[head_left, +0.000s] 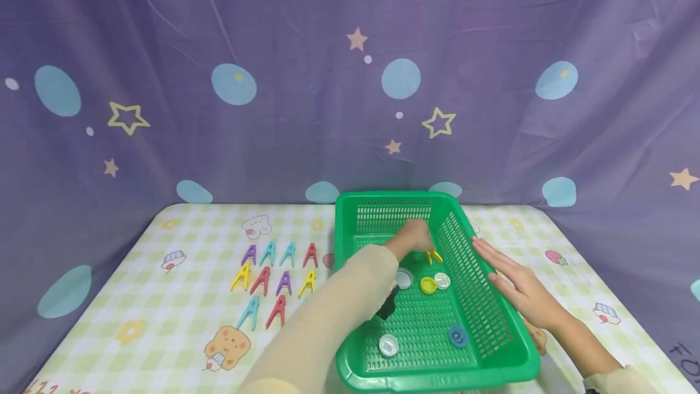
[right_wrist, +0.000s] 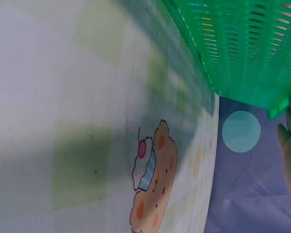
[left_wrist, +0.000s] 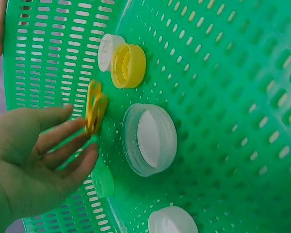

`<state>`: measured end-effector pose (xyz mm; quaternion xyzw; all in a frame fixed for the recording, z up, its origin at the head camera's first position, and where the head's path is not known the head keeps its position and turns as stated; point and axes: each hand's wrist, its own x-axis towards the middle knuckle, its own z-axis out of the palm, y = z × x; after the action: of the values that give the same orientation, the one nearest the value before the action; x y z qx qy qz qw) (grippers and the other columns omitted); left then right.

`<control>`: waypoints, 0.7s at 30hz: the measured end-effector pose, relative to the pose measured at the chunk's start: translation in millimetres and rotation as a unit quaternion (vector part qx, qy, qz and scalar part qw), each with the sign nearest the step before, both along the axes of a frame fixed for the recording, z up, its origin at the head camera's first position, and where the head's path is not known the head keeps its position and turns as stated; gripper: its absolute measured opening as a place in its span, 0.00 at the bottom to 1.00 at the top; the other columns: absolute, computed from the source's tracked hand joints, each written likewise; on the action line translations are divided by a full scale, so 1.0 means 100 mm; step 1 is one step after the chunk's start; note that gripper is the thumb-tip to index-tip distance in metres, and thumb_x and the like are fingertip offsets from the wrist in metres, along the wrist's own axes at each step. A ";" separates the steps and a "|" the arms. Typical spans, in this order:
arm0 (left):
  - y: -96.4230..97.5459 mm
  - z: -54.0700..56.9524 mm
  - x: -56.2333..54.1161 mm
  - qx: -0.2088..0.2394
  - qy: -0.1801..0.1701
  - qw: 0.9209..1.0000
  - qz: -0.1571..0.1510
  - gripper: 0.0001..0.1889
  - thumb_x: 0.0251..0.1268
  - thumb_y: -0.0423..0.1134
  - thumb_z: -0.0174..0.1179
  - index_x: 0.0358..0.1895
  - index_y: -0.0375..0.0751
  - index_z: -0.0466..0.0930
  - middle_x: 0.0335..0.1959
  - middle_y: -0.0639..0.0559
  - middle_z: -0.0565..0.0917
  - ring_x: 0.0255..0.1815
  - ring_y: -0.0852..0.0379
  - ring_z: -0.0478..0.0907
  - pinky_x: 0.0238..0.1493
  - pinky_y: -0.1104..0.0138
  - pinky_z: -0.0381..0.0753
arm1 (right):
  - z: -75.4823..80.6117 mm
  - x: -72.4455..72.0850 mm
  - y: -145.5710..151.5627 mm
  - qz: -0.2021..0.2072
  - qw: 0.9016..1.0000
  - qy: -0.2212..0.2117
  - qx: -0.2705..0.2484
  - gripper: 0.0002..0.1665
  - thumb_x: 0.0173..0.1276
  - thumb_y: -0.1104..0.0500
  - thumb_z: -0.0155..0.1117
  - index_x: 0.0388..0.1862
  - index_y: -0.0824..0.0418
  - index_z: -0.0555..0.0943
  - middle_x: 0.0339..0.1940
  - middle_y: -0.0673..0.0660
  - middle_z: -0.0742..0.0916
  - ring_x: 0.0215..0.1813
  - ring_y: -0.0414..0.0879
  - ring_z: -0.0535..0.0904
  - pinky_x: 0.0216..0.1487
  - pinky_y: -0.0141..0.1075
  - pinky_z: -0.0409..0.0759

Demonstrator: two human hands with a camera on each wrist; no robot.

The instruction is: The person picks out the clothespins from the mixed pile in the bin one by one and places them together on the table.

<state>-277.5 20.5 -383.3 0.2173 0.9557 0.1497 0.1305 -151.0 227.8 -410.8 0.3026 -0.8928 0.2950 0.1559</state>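
Observation:
My left hand point(head_left: 414, 237) reaches down into the far part of a green plastic basket point(head_left: 437, 382). In the left wrist view its fingers are loosely extended, with the fingertips right at the lower end of a yellow clothespin point(left_wrist: 95, 108). The thumb stands apart from the clothespin. Around it lie a yellow bottle cap point(left_wrist: 128, 66), a white cap point(left_wrist: 106, 51), a larger translucent cap point(left_wrist: 157, 141) and a green cap point(left_wrist: 103, 179). Outside the basket, my right hand point(head_left: 519, 290) rests with straight fingers on the right rim.
Left of the basket, several clothespins lie in rows on the checked tablecloth point(head_left: 137, 278), among them a purple clothespin point(head_left: 284, 283) and a red clothespin point(head_left: 276, 312). A blue cap point(head_left: 458, 337) and a white cap point(head_left: 389, 345) lie in the basket's near end. A purple curtain point(head_left: 284, 151) hangs behind.

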 end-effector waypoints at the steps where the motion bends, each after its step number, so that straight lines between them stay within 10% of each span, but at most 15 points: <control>1: -0.01 0.00 0.00 -0.001 -0.003 1.000 -0.016 0.10 0.58 0.47 0.67 0.34 0.44 0.87 0.38 0.56 0.88 0.38 0.61 0.79 0.41 0.75 0.79 | 0.01 0.00 0.00 0.000 1.000 0.003 0.000 0.33 0.69 0.71 0.50 0.73 0.64 0.62 0.75 0.64 0.66 0.79 0.34 0.52 0.71 0.12 0.49; 7: -0.02 -0.03 0.01 0.015 -0.040 0.996 -0.083 0.08 0.57 0.43 0.69 0.39 0.48 0.89 0.43 0.59 0.88 0.50 0.61 0.80 0.51 0.77 0.77 | 0.02 0.00 0.00 0.001 1.000 0.009 0.000 0.33 0.69 0.71 0.50 0.73 0.64 0.62 0.75 0.64 0.67 0.79 0.33 0.53 0.71 0.12 0.50; 21: 0.13 -0.08 0.22 -0.033 0.001 0.999 -0.014 0.15 0.46 0.45 0.76 0.29 0.43 0.79 0.25 0.57 0.77 0.26 0.63 0.68 0.25 0.76 0.70 | 0.00 0.01 0.00 0.000 1.000 0.000 -0.005 0.32 0.70 0.71 0.49 0.74 0.64 0.61 0.75 0.64 0.66 0.79 0.34 0.51 0.72 0.13 0.49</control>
<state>-255.0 33.3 -391.0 0.2269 0.9570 0.1159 0.1383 -149.8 228.0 -410.6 0.3017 -0.8915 0.2991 0.1575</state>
